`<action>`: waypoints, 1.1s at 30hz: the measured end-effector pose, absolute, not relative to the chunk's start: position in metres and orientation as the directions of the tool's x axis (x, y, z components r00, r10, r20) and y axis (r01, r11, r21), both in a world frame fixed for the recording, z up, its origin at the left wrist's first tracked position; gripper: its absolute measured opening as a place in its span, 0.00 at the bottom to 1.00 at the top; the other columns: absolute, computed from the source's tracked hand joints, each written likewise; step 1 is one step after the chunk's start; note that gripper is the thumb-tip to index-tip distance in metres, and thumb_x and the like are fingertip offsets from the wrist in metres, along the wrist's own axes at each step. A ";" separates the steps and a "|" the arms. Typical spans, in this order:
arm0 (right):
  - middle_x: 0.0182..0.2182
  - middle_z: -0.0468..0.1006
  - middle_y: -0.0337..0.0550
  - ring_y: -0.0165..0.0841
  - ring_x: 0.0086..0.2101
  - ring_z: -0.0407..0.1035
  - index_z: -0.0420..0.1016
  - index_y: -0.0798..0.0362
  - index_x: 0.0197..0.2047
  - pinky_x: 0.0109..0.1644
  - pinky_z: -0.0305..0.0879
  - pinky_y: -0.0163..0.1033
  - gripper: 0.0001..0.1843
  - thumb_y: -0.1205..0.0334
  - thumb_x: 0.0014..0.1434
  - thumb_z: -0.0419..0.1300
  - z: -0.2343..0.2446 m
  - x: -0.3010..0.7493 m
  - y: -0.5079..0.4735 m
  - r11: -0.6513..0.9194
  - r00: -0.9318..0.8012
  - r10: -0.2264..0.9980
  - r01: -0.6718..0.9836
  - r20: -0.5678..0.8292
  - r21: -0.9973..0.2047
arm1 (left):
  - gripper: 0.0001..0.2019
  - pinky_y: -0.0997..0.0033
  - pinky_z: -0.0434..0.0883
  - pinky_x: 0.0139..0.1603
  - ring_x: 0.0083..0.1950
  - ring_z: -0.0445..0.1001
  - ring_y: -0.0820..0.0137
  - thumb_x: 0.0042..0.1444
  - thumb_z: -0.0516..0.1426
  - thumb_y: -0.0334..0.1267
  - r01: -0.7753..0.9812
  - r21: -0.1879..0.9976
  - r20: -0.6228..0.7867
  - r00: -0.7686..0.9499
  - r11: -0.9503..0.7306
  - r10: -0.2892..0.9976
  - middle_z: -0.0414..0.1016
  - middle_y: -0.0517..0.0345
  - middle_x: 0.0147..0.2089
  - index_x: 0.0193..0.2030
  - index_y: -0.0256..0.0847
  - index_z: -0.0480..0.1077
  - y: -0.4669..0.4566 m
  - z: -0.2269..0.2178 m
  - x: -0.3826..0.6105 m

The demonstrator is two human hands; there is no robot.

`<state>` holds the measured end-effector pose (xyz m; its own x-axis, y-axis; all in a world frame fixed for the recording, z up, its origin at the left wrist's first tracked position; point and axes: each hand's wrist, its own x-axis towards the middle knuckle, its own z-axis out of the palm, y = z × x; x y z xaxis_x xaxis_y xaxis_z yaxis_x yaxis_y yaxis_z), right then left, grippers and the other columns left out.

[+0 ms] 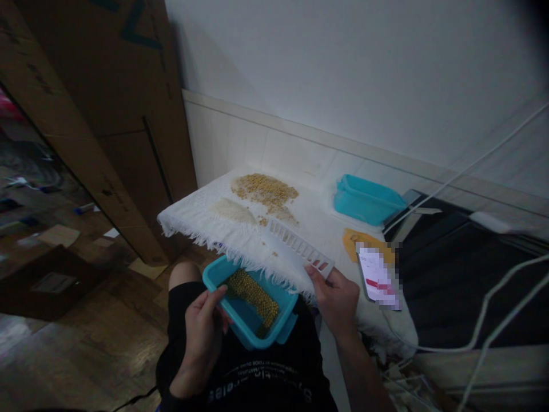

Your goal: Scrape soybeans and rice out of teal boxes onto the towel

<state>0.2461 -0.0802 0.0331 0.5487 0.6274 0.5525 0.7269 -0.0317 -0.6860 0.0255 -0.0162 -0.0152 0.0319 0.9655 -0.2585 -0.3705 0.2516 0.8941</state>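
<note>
Left hand [202,329]: raised at the left side of the blue tub [242,326], thumb over the rim, grip closed on it. The tub sits at the lap, below the near edge of the cloth-covered desk [317,209], and contains beans [253,294].

Right hand [338,298]: forearm extended from the lower right, thumb on top, grip closed on the near end of the slotted tray [283,247]. The tray's free end points toward the desk's left half; contact with the surface cannot be determined.

Obstruction: the fringe [214,247] hangs from the near edge and overlaps the tub's far side.

Surroundings: a bean pile [266,187] lies toward the far left corner, with pale grains [231,210] nearer the near edge. A blue bin [364,207] stands by the far right corner. A phone [377,280] lies near the right edge, overlapping an orange sheet [350,241]. A cardboard box [120,86] stands beyond the left edge.
</note>
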 end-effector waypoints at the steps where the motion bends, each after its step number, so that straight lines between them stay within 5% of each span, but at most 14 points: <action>1: 0.30 0.85 0.44 0.37 0.29 0.80 0.85 0.53 0.35 0.31 0.73 0.35 0.18 0.47 0.60 0.62 0.033 0.246 -0.081 -0.040 0.537 0.644 0.735 0.546 -0.677 | 0.19 0.78 0.55 0.12 0.12 0.60 0.77 0.48 0.65 0.47 -0.370 0.895 -0.258 0.030 0.251 0.966 0.66 0.63 0.11 0.14 0.41 0.66 -0.016 -0.014 0.025; 12: 0.32 0.86 0.42 0.38 0.31 0.81 0.85 0.49 0.34 0.32 0.73 0.35 0.15 0.49 0.62 0.61 0.035 0.236 -0.104 0.055 0.397 0.775 0.733 0.492 -0.678 | 0.19 0.78 0.55 0.11 0.12 0.60 0.77 0.50 0.65 0.45 -0.378 0.897 -0.246 0.005 0.229 0.969 0.67 0.63 0.11 0.14 0.41 0.67 -0.014 -0.016 0.020; 20: 0.29 0.85 0.46 0.40 0.30 0.79 0.85 0.56 0.36 0.33 0.73 0.38 0.21 0.45 0.59 0.64 0.029 0.270 -0.093 -0.110 0.611 0.464 0.758 0.642 -0.642 | 0.19 0.78 0.56 0.12 0.12 0.59 0.77 0.49 0.65 0.45 -0.376 0.895 -0.250 0.023 0.240 0.968 0.66 0.63 0.11 0.15 0.41 0.67 -0.017 -0.014 0.026; 25: 0.25 0.83 0.45 0.36 0.24 0.76 0.84 0.56 0.34 0.28 0.69 0.37 0.21 0.46 0.60 0.63 0.024 0.283 -0.092 -0.166 0.582 0.445 0.800 0.680 -0.576 | 0.19 0.78 0.55 0.12 0.12 0.59 0.77 0.48 0.66 0.46 -0.383 0.888 -0.261 0.034 0.254 0.965 0.66 0.62 0.11 0.15 0.41 0.67 -0.019 -0.013 0.029; 33: 0.28 0.85 0.45 0.39 0.29 0.79 0.85 0.55 0.36 0.30 0.71 0.37 0.19 0.46 0.60 0.63 0.026 0.277 -0.092 -0.135 0.575 0.498 0.791 0.650 -0.597 | 0.18 0.78 0.56 0.11 0.12 0.59 0.77 0.48 0.65 0.46 -0.373 0.892 -0.261 0.033 0.254 0.965 0.66 0.63 0.11 0.16 0.41 0.67 -0.020 -0.014 0.028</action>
<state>0.2769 -0.0920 0.0263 0.5748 0.4976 0.6496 0.7911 -0.1352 -0.5965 0.0285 -0.0197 -0.0143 0.0327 0.9647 -0.2614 -0.3731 0.2544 0.8922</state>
